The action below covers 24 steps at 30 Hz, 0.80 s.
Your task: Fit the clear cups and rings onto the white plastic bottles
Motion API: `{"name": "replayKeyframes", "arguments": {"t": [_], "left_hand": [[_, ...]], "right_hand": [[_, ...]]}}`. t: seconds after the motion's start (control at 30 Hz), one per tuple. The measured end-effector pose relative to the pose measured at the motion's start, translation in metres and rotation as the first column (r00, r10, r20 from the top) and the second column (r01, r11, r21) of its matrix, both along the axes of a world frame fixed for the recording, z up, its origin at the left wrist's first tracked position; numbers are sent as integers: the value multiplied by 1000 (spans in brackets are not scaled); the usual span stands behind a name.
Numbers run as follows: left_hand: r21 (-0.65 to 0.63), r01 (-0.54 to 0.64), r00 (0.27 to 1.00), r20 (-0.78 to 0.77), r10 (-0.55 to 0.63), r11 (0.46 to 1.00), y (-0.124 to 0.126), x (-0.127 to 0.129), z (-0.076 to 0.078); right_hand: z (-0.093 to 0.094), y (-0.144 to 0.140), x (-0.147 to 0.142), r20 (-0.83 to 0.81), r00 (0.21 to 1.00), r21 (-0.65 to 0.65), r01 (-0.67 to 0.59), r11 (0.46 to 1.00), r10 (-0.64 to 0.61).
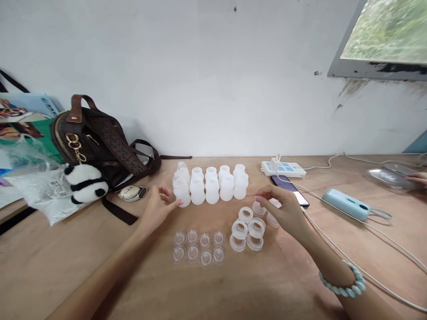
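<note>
Your left hand (157, 208) was the nearer one to the white bottles (212, 191): thumb and fingers spread with a gap between them, nothing gripped that I could see. Its thumb tip was right at the leftmost front bottle (183, 195); contact or a hair short, couldn't tell.

Your right hand (284, 208) was half curled, palm down, thumb near the index finger, over the far edge of the translucent rings (239, 229). Couldn't tell whether it had hold of one; the fingers hid the pinch.

Key relation: the bottles were upright, long axes vertical, two rows of five. The block ran left to right between your hands — its left end just beside your left fingertips, its right end short of your right hand. A clear domed cap (181, 166) showed at the back left corner, on the left hand's side.

The rings sat just left of and nearer you than your right hand, some overlapping. The clear nipple-shaped pieces (204, 241) lay between your forearms, two rows of four, nearer you than the bottles.

Further out: watch (133, 192) and backpack (100, 142) beyond your left hand; phone (290, 189) and power strip (283, 169) just past your right — power bank (346, 204) to its right.
</note>
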<state>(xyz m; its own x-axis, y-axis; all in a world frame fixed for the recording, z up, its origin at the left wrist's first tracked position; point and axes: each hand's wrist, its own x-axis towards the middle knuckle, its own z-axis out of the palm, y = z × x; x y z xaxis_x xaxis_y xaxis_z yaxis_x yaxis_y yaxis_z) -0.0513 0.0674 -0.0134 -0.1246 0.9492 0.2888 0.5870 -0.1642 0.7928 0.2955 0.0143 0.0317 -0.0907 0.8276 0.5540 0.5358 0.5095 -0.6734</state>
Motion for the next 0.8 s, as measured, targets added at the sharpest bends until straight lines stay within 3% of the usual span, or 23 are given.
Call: {"name": "replayKeyframes", "arguments": {"t": [0.07,0.13,0.2,0.27,0.4,0.5,0.63,0.8], "left_hand": [[-31,52,998,44,-50,998,-15,-9,-1],[-96,214,975,80,-207,972,-33,-17,-1],[-153,430,902,108,-418,890,-49,-22,-1],[-178,568,823,110,-557,804,-59,-21,1],[-200,667,737,34,-675,718,-63,-12,5],[-187,665,735,-9,-678,723,-59,-6,7],[-199,628,773,50,-633,752,-57,-9,7],[-152,502,865,90,-494,851,-56,-15,9]], "right_hand": [[1,0,0,137,990,-30,-26,999,30],[0,-1,-3,295,948,-75,-99,992,117],[-2,-3,-7,431,879,-107,-175,979,204],[-5,-4,-11,538,811,-113,-201,973,230],[-16,-2,-12,676,725,-60,-130,990,136],[-23,3,-10,732,666,-70,-135,988,143],[-28,7,-9,781,610,-63,-134,989,132],[-26,6,-11,804,581,-59,-130,990,124]]}}
